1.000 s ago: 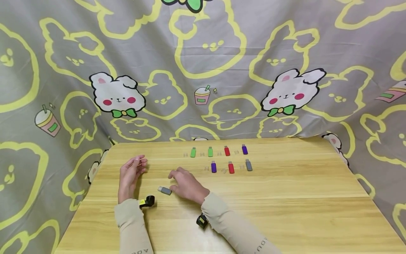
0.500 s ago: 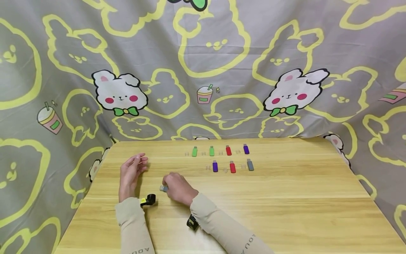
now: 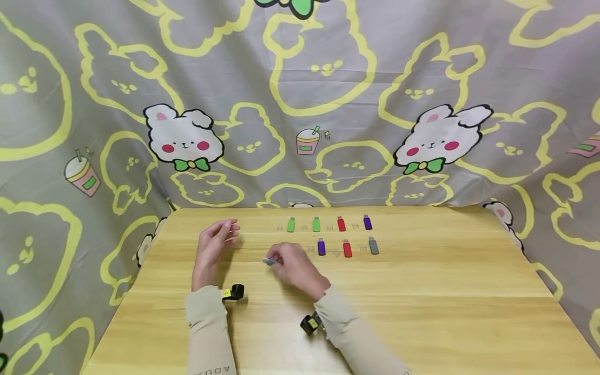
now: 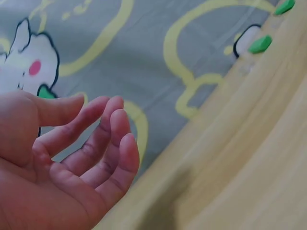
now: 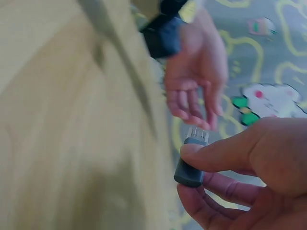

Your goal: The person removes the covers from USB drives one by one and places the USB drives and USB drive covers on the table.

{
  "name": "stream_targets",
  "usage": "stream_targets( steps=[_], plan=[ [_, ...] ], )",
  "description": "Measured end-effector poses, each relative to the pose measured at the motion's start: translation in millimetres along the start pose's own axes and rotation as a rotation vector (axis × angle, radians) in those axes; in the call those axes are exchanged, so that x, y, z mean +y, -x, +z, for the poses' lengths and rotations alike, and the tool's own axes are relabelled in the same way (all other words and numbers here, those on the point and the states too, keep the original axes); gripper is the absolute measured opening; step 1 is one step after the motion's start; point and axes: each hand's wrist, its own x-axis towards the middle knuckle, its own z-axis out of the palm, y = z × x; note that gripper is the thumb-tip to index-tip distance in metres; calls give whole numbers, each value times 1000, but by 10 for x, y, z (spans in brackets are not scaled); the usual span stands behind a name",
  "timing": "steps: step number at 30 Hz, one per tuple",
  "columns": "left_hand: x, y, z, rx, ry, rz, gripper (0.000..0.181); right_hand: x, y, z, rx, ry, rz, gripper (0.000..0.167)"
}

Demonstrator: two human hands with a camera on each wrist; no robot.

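My right hand (image 3: 296, 266) pinches a grey USB flash drive (image 5: 188, 173) between thumb and fingers, its metal plug bare and pointing toward the other hand. In the head view this drive (image 3: 269, 261) is held over the table, partly hidden by the fingers. My left hand (image 4: 72, 167) is raised palm inward at the table's left side, fingers loosely bent, with nothing visible between them. To the right lie two rows of USB drives: green ones (image 3: 291, 225), red ones (image 3: 347, 248), purple ones (image 3: 321, 247) and a grey one (image 3: 373, 246).
Small clear pieces (image 3: 311, 249), like caps, lie beside the drives in both rows. The wooden table (image 3: 422, 312) ends at a grey curtain (image 3: 347, 120) with cartoon prints. Each wrist carries a black camera (image 3: 309, 324).
The right hand took the grey drive from the table, then lifted it and moved it away toward the far side. The left hand kept its pose.
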Motion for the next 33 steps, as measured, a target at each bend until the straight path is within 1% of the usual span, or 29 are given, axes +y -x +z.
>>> stream_targets(
  steps=[3, 5, 8, 11, 14, 18, 20, 26, 29, 33],
  plan=[
    [7, 14, 128, -40, -55, 43, 43, 43, 85, -186, 47, -11, -9, 20],
    [25, -6, 265, -94, -113, 66, 41, 96, 151, -312, 115, -14, -6, 19],
    [47, 9, 474, -152, -186, 105, 36, 169, 218, -478, 217, -26, -5, 18],
    [92, 63, 663, -195, -211, 143, 30, 220, 245, -608, 297, -52, -9, 17],
    [156, 129, 822, -250, -226, 190, 28, 253, 250, -706, 346, -75, -20, 17],
    [234, 197, 965, -314, -249, 260, 26, 270, 238, -795, 376, -97, -7, 17],
    [251, 228, 1043, -338, -253, 282, 25, 282, 249, -831, 389, -108, 8, 17],
    [253, 300, 1217, -397, -262, 287, 22, 276, 275, -891, 416, -157, 27, 16],
    [254, 327, 1284, -404, -258, 296, 21, 264, 290, -909, 435, -178, 27, 14],
    [253, 338, 1357, -388, -235, 315, 21, 253, 301, -926, 448, -193, 17, 13]
  ],
)
